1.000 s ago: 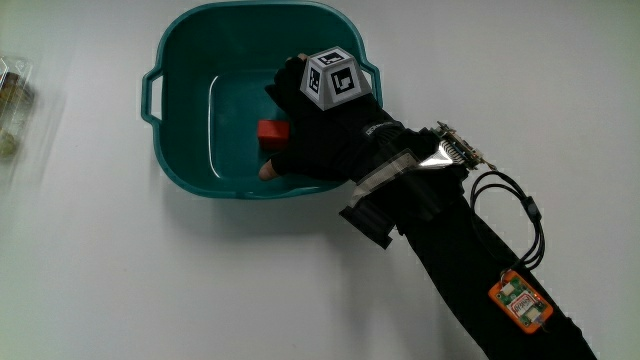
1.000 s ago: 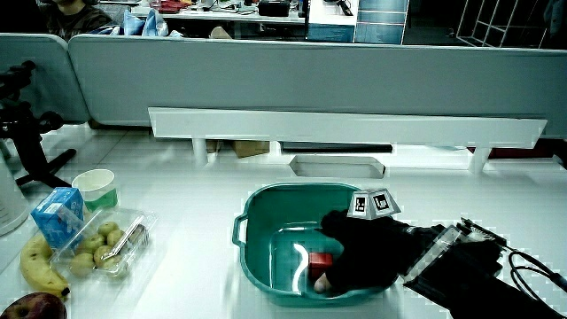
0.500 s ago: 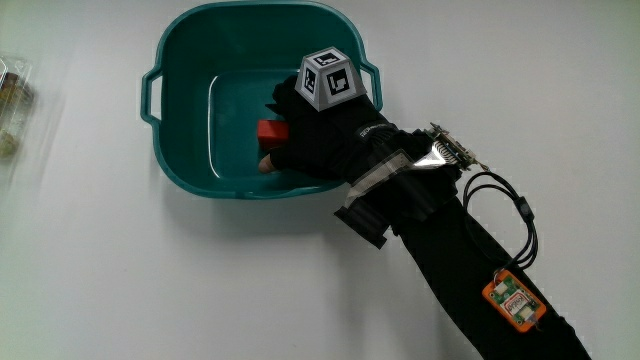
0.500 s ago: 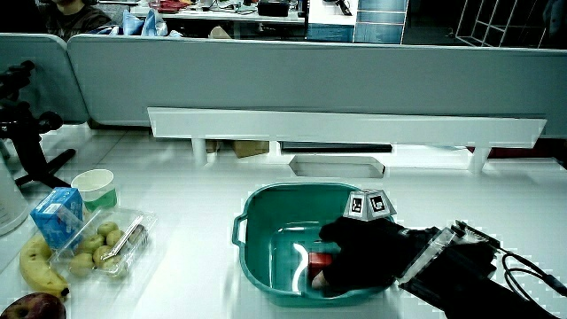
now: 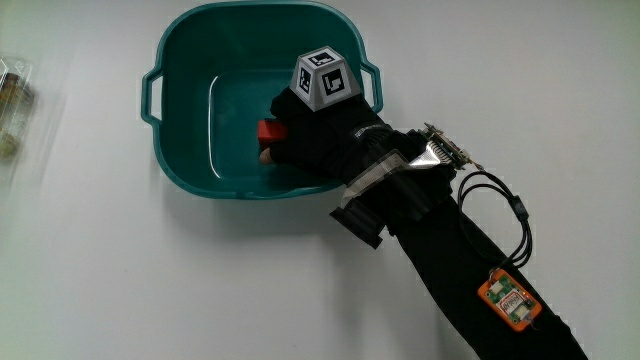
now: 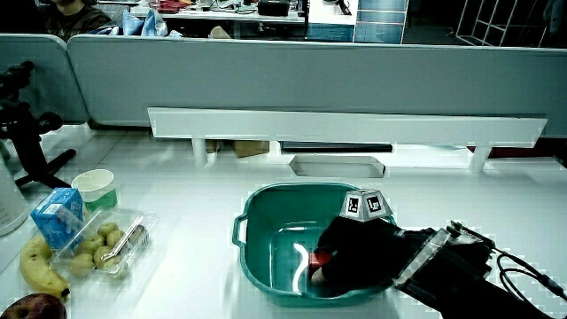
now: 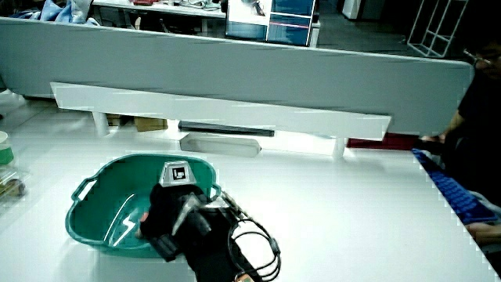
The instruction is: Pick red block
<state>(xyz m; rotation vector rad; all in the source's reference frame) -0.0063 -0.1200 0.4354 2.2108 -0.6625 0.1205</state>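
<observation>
Your grip is closed around the red block [image 5: 269, 131]: the fingers of the hand [image 5: 318, 143] curl over it, and only a corner of red shows past the glove in the main view and in a side view [image 6: 316, 258]. The block sits low inside the teal basin [image 5: 178, 60], close to the basin floor, near the middle. Your hand reaches in over the basin rim that lies nearest you, with the patterned cube [image 5: 327, 79] on its back facing upward. Your forearm [image 5: 455, 248] runs back across the white tabletop [image 5: 120, 270] toward you. Well apart from the basin, in a side view, stand a paper cup [image 6: 95, 188], a blue carton [image 6: 58, 215], a clear fruit tray [image 6: 104, 245] and a banana [image 6: 39, 268].
</observation>
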